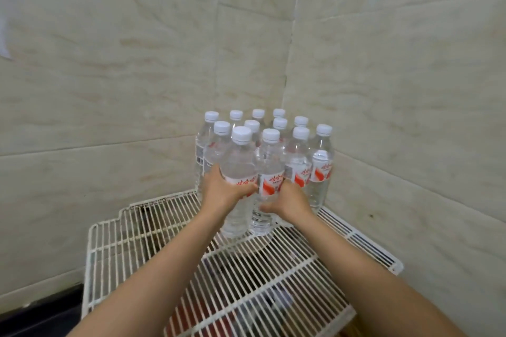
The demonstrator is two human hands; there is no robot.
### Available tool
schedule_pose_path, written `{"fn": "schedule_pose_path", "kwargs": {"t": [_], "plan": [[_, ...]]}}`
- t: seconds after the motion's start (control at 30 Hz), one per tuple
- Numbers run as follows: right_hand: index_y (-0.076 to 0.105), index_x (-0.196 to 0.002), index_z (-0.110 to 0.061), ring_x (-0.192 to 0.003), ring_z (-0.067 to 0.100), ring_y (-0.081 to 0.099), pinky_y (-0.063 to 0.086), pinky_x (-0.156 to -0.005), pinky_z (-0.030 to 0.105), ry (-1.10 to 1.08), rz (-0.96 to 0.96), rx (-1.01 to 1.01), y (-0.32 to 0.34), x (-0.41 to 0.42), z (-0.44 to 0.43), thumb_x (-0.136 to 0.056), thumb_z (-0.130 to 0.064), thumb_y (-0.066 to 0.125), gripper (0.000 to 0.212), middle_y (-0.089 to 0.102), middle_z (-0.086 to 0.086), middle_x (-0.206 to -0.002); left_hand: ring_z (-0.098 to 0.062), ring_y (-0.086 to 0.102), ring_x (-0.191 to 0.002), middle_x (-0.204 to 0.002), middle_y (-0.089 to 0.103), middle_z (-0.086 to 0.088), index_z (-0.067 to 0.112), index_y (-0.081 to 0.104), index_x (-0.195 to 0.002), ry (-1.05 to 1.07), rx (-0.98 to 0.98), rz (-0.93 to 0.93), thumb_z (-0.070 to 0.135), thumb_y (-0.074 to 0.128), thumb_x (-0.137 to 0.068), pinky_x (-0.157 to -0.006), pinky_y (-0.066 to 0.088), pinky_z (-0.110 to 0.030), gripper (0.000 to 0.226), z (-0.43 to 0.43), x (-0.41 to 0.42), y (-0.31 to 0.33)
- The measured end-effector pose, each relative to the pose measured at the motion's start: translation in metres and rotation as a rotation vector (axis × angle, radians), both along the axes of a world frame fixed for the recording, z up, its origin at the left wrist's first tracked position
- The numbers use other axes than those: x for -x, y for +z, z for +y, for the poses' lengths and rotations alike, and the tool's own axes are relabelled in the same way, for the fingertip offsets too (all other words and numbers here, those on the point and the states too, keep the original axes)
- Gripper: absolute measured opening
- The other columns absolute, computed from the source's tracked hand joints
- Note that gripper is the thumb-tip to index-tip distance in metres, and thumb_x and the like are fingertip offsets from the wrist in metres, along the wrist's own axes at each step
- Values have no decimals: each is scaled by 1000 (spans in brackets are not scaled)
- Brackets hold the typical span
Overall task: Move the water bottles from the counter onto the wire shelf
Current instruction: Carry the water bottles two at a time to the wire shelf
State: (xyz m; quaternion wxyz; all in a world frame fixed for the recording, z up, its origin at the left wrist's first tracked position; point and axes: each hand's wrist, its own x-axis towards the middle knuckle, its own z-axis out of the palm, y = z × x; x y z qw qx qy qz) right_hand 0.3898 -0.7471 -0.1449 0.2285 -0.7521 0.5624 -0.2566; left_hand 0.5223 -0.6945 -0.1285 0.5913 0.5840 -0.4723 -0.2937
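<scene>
Twelve white-capped water bottles (320, 167) stand upright in a tight cluster at the middle of the frame, packed into the far corner of the white wire shelf (164, 241). Each is clear with a red and white label. The two nearest the camera are being handled. The left hand (224, 189) wraps around the front-left bottle (238, 159) at label height, its thumb lying along the label's lower edge. The right hand (290, 202) grasps the front-right bottle (269, 161) just below its label, fingers curled round the far side. Both bottles are upright and touch each other, with their bases down at the shelf wires; whether they rest on the wires or hang just above cannot be told. Two bare forearms reach in from the lower edge of the frame. The shelf sits against the beige tiled wall (109, 63), whose corner lies behind the bottles. Blurred red and dark shapes show through the wires. A dark surface (41, 309) fills the lower left of the frame
</scene>
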Motion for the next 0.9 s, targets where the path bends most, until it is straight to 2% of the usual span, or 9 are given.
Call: {"fn": "schedule_pose_path", "kwargs": {"t": [0.1,0.27,0.33,0.4,0.47,0.53,0.7,0.83,0.9], "plan": [[57,-103,-15,-99,19,62,51,-83,29,20,4,9,-6,6,1,-73,-14,73,34,65,1,-104,-30,59,-105,-114,61,-11,12,51,-114,39,-42,-56,10,83,-52,-89,51,-50,70,-8,2,-4],[42,-117,-15,-81,12,56,46,-66,20,72,-65,26,-14,18,7,-74,-19,73,53,55,-6,-97,-28,62,-100,-112,63,-13,8,51,-113,134,-77,-70,11,84,-55,-89,52,-47,67,-6,2,-8],[38,-121,-18,-70,7,57,47,-57,19,83,-90,70,-14,22,13,-75,-20,71,56,54,-8,-92,-21,62,-94,-112,60,-12,8,44,-112,176,-82,-56,10,83,-57,-85,53,-37,68,0,5,-9],[37,-123,-20,-62,7,56,52,-55,26,102,-112,115,-16,28,21,-78,-21,67,54,52,-9,-78,-16,58,-90,-116,58,-11,12,39,-116,215,-103,-72,8,80,-61,-81,49,-27,69,9,10,-13],[37,-125,-21,-62,9,55,54,-59,31,140,-114,134,-17,35,31,-81,-23,64,52,52,-7,-73,-19,57,-99,-124,55,-12,10,39,-123,267,-145,-126,9,79,-63,-86,47,-30,72,20,15,-18],[39,-124,-22,-61,8,55,48,-55,27,204,-97,147,-18,41,44,-82,-28,62,48,54,-9,-72,-26,50,-119,-134,48,-14,7,37,-130,339,-202,-190,11,79,-65,-97,42,-37,77,38,18,-24],[45,-121,-20,-78,19,64,54,-70,36,454,-85,137,-23,43,88,-86,-29,58,38,66,1,-92,-31,42,-128,-143,39,-16,7,34,-136,546,-313,-227,21,70,-78,-104,38,-42,70,121,20,-46],[49,-118,-18,-77,13,57,49,-72,31,719,-132,100,-37,22,142,-86,-31,59,36,59,-2,-95,-34,45,-122,-136,46,-18,7,43,-131,826,-416,-219,29,60,-83,-100,40,-43,55,221,16,-61],[53,-114,-15,-89,17,59,46,-77,28,842,-197,87,-45,8,176,-84,-28,62,34,62,2,-101,-36,42,-123,-135,46,-19,7,42,-132,988,-496,-247,30,56,-83,-101,38,-44,56,275,16,-69]]}}
